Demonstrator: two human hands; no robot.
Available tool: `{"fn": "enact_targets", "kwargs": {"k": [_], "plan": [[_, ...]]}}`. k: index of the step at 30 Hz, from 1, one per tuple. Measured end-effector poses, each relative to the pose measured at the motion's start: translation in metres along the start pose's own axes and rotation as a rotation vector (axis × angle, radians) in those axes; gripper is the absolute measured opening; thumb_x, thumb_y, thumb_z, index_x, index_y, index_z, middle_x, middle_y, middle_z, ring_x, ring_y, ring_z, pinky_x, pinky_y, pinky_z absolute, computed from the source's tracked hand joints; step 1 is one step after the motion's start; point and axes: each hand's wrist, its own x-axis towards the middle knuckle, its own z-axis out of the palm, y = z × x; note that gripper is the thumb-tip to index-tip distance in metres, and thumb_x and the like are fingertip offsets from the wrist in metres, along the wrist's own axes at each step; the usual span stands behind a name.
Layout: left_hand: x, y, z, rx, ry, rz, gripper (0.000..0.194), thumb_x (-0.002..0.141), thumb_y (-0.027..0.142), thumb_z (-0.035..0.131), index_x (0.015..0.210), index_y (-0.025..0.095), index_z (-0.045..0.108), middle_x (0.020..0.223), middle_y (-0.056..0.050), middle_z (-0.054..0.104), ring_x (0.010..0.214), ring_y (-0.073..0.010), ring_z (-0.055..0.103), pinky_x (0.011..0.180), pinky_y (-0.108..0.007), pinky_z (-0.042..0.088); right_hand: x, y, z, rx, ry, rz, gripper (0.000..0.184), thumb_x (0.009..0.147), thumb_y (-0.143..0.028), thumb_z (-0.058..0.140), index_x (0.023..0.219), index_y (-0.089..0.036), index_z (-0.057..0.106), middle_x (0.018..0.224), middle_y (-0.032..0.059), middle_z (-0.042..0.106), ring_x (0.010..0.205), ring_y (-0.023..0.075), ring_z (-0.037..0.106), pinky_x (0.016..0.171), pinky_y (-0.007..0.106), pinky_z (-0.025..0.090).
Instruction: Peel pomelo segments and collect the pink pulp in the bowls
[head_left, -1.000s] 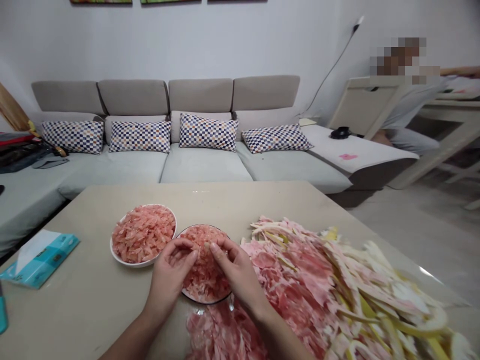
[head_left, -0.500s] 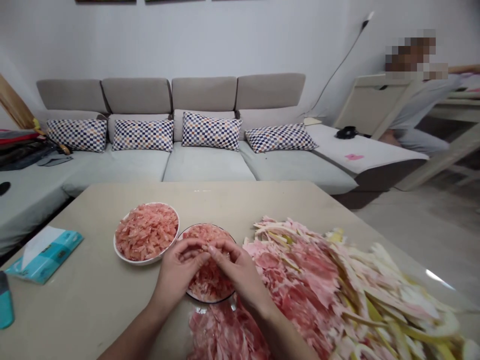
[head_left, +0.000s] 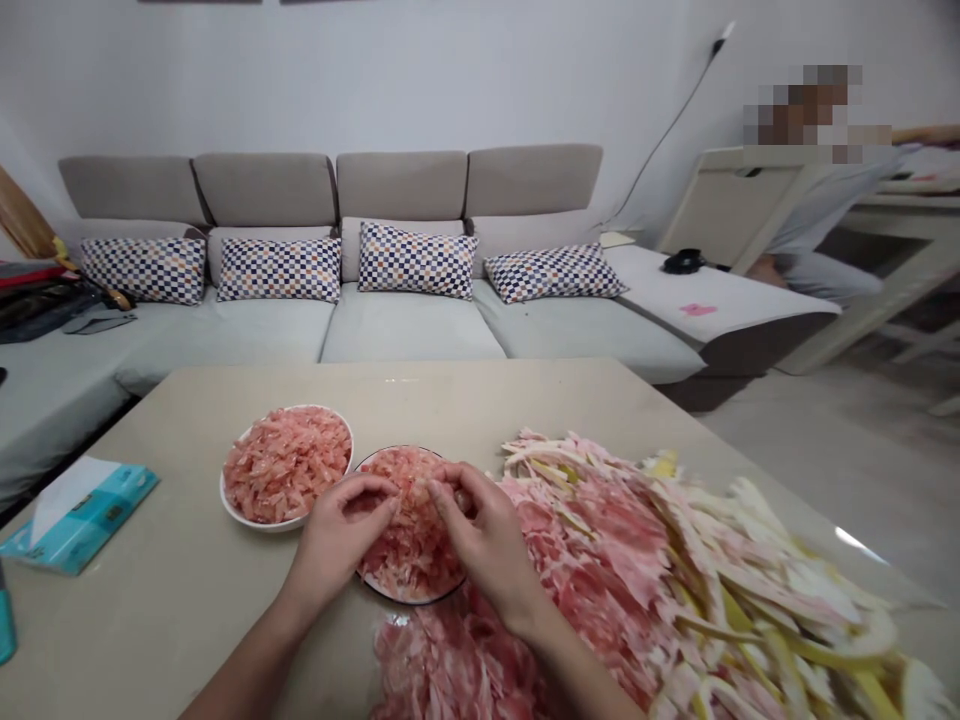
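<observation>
A dark-rimmed plate (head_left: 409,601) heaped with pink pomelo pulp (head_left: 409,560) stands on the table in front of me. Above its left side is my left hand (head_left: 341,535), thumb and forefinger pinched together. Over the right side my right hand (head_left: 487,535) is also closed, thumb against fingers. The fingertips of both hands are a little apart. Whatever lies in either pinch is too small or hidden to make out. Beside my right forearm spreads a large pile of pink pomelo membranes (head_left: 600,560), mixed with yellow-white peel strips (head_left: 795,610) farther right.
To the left, a white bowl (head_left: 225,490) is piled with more pink pulp. A blue tissue pack (head_left: 90,530) lies at the left of the table (head_left: 187,600). Behind the table runs a grey sofa (head_left: 405,325) with checkered cushions (head_left: 416,260). A person (head_left: 825,230) sits far right.
My hands have parted; their fingertips were touching over the plate and now a gap shows between them. The view has shifted slightly, moving the scene a little left.
</observation>
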Motion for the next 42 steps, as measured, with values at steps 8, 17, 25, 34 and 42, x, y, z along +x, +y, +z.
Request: {"fn": "enact_targets", "kwargs": {"k": [8,17,25,34,42], "plan": [[0.014,-0.017,0.002,0.273,0.001,0.215,0.018,0.082,0.023,0.061,0.092,0.026,0.076,0.097,-0.006,0.068,0.095,-0.0223,0.062,0.088,-0.036,0.047,0.006,0.015,-0.001,-0.108,-0.087,-0.029,0.014,0.092,-0.027,0.052,0.085,-0.019,0.062,0.081,0.0028,0.063,0.071,0.0171,0.056,0.067,0.028,0.042],[0.013,-0.02,-0.016,0.511,-0.155,0.23,0.015,0.085,0.018,0.057,0.085,0.022,0.072,0.095,-0.005,0.068,0.095,-0.0214,0.06,0.088,-0.036,0.044,0.01,0.029,-0.001,-0.258,-0.138,-0.086,0.017,0.088,-0.017,0.053,0.095,-0.019,0.069,0.092,0.0068,0.066,0.089,0.0208,0.061,0.082,0.033,0.046],[0.008,-0.023,-0.036,0.569,-0.277,0.265,0.027,0.083,0.009,0.053,0.098,0.023,0.071,0.103,-0.006,0.07,0.102,-0.0213,0.061,0.09,-0.033,0.045,0.008,0.019,-0.009,-0.185,-0.073,0.048,0.036,0.088,-0.016,0.042,0.124,-0.016,0.047,0.112,0.0103,0.061,0.106,0.0223,0.057,0.092,0.037,0.045],[0.009,-0.009,-0.039,0.499,-0.111,0.18,0.022,0.088,0.021,0.051,0.097,0.023,0.071,0.101,-0.005,0.072,0.097,-0.0214,0.064,0.087,-0.033,0.046,0.002,0.006,-0.012,-0.028,-0.14,0.088,0.028,0.097,-0.032,0.039,0.122,-0.022,0.043,0.113,0.0075,0.062,0.103,0.0201,0.058,0.092,0.036,0.043],[-0.007,0.016,-0.02,0.033,-0.194,-0.033,0.021,0.082,0.035,0.064,0.096,0.021,0.069,0.097,-0.004,0.071,0.088,-0.0186,0.064,0.08,-0.027,0.049,-0.007,-0.002,-0.006,-0.102,-0.257,-0.053,0.018,0.086,-0.028,0.063,0.1,-0.022,0.054,0.086,0.0012,0.065,0.075,0.0167,0.061,0.069,0.026,0.046]]}}
